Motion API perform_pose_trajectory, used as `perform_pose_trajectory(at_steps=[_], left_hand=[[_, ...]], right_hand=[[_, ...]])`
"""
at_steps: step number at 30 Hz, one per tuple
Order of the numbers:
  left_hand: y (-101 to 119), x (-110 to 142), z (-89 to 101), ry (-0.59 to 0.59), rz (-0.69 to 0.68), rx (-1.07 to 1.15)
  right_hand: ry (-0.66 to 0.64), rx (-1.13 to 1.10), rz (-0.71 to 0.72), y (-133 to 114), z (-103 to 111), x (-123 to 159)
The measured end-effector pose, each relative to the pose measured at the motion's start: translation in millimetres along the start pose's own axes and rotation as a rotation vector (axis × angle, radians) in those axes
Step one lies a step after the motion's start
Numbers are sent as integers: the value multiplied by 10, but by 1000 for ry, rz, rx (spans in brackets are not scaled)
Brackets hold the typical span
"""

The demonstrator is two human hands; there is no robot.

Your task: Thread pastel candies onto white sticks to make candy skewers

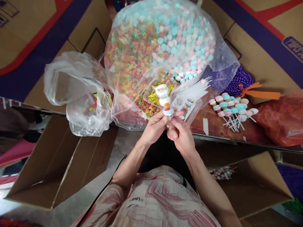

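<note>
Both my hands meet at the table's front edge around one candy stick point(164, 100). It carries white, blue and striped candy pieces stacked upright. My left hand point(155, 126) pinches the bottom of the stack from the left. My right hand point(181, 134) grips the stick's lower end from the right. Just behind the stick lies a clear tray point(151, 94) with yellow wrappers and small coloured rings. A bundle of bare white sticks point(194, 91) fans out to the right of it.
A big clear bag point(161, 47) of ring and disc candies fills the table behind. A crumpled plastic bag point(78, 91) sits left. Finished candy sticks point(230, 108) lie right, beside purple beads point(236, 80) and a red bag point(281, 119). Open cartons stand at left point(54, 164) and right point(255, 183).
</note>
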State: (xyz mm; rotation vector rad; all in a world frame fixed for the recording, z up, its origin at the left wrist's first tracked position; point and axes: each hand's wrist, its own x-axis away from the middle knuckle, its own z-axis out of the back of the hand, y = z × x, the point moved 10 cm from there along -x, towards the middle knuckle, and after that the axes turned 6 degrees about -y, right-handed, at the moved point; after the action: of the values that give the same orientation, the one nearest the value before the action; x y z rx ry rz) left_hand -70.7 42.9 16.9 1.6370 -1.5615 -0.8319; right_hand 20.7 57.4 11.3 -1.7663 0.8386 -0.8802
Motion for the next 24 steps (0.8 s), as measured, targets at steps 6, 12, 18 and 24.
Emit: perform_pose_trajectory(at_steps=[6,12,18,24], left_hand=[[401,75,495,166,-158,115],[339,56,761,292,-137,154],[269,12,743,321,-160,162],[290,-59,701,333,-179,97]], right_hand=[[-179,822,203,-367,-256,-445],[145,1362,430,-539,-136,-1258],[128,1405,449,-498,-144,-1407],[159,921,537,-789,42,-907]])
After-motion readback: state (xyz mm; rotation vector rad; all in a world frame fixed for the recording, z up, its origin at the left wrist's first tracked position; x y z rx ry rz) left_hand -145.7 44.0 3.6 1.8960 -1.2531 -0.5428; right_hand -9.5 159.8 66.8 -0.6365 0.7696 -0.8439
